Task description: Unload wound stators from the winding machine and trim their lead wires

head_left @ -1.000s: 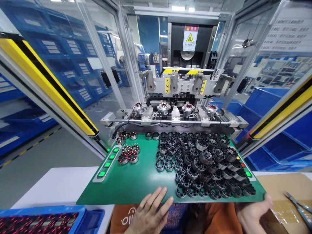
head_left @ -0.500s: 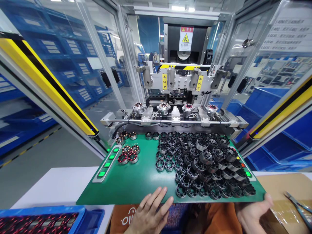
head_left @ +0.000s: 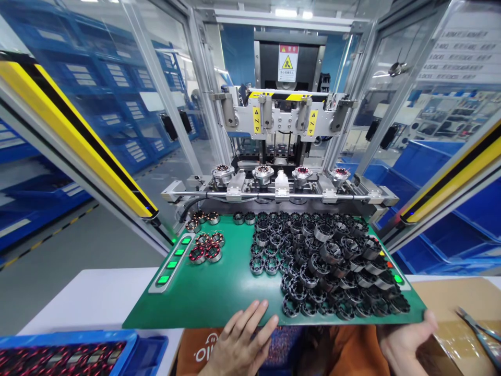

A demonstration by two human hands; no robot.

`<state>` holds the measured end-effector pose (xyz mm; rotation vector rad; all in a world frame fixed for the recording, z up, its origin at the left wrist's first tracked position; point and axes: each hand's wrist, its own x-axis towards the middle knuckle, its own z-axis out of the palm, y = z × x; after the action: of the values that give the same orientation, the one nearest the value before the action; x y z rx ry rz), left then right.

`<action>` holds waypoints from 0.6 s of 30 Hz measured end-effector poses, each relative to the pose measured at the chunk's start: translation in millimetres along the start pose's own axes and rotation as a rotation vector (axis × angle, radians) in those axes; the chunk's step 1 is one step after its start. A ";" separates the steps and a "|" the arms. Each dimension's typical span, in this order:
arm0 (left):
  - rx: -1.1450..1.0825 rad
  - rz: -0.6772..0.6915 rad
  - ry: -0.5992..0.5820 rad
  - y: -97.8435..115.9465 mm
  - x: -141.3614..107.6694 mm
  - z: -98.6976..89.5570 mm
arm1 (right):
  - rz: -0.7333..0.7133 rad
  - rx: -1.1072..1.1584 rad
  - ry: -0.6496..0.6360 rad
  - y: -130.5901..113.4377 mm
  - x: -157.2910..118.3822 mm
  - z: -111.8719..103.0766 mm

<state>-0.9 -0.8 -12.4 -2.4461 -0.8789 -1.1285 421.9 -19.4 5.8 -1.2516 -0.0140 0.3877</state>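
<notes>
My left hand (head_left: 245, 339) rests at the front edge of the green work surface (head_left: 230, 297), fingers stretched out and slightly apart, holding nothing. At the front right corner, my right hand (head_left: 407, 342) touches the edge with the thumb up; its other fingers are hidden beneath. Stacked black-lined stator cores (head_left: 332, 253) crowd the right half of the surface. Several stators with red wire (head_left: 205, 254) lie to the left, with copper-coloured wound stators (head_left: 193, 225) behind them. Across the machine, stators sit on a row of holders, among them a red-wound stator (head_left: 302, 172).
Above the holders hangs the machine's metal head plate (head_left: 285, 117) with yellow warning labels. Yellow-black guard posts (head_left: 78, 141) flank the opening. Green-lit buttons (head_left: 171, 265) line the left edge. A blue tray (head_left: 133, 347) of wound stators stands front left; pliers (head_left: 479, 329) lie on cardboard at right.
The machine's head plate has shifted left and slightly up in view, along with the warning sign behind it. My hands and the stators have stayed in place.
</notes>
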 end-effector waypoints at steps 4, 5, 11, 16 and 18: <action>0.016 0.019 0.001 -1.5 1.6 -0.4 | -0.006 -0.012 -0.010 -1.1 -1.8 0.8; 0.021 0.022 -0.001 -1.7 2.2 -0.8 | -0.005 -0.010 -0.010 -1.6 -2.1 1.2; 0.025 0.031 -0.013 -2.9 -0.2 0.2 | -0.023 0.007 -0.020 -2.8 -1.0 2.0; 0.033 0.040 -0.010 -3.6 -5.1 3.4 | -0.040 0.019 -0.014 -0.2 1.4 0.7; 0.037 0.039 -0.011 -3.3 -5.3 3.5 | -0.031 0.028 -0.011 0.2 1.3 0.5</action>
<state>-3.7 1.3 -18.7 -2.4317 -0.8437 -1.0763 423.0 -18.5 5.5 -1.2204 -0.0368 0.3666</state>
